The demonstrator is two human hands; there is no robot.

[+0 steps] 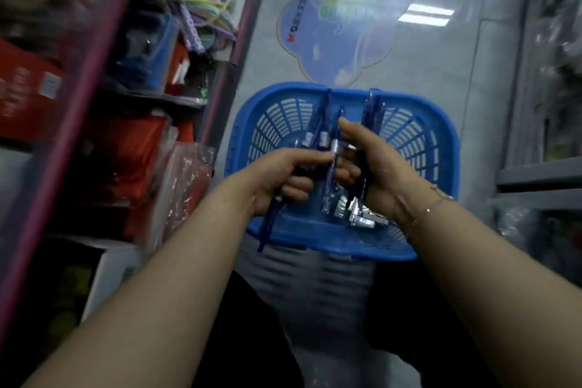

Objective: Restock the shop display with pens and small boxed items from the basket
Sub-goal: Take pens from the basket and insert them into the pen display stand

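Blue plastic basket (419,148) sits on the floor (441,66), centre of view, w/ both hands held over its middle. Left hand (283,176) has fingers curled round a bunch of dark blue pens (319,132); pen tops fan up toward basket's far rim, one pen end pokes down past the near rim. Right hand (374,167) is just beside the left, also above the basket, fingers wrapped round a second lot of pens (373,107) standing near upright; thumb reaches across toward the left-hand bunch. Thin bracelet (428,209) on right wrist.

Inside basket, near-right corner under the right hand: heap of small silver-white boxed items (359,214), lying loose at mixed angles. Exact count can't be told, frame blurred.

Left of basket: shop shelving (201,101) w/ pink edge, holding red boxes (28,88), red packs in clear wrap (185,186), pastel tubes (201,0) higher up. Beyond basket's far rim: cloud-shaped floor sticker (343,25). Right of basket: grey shelf unit (541,173), contents blurred.
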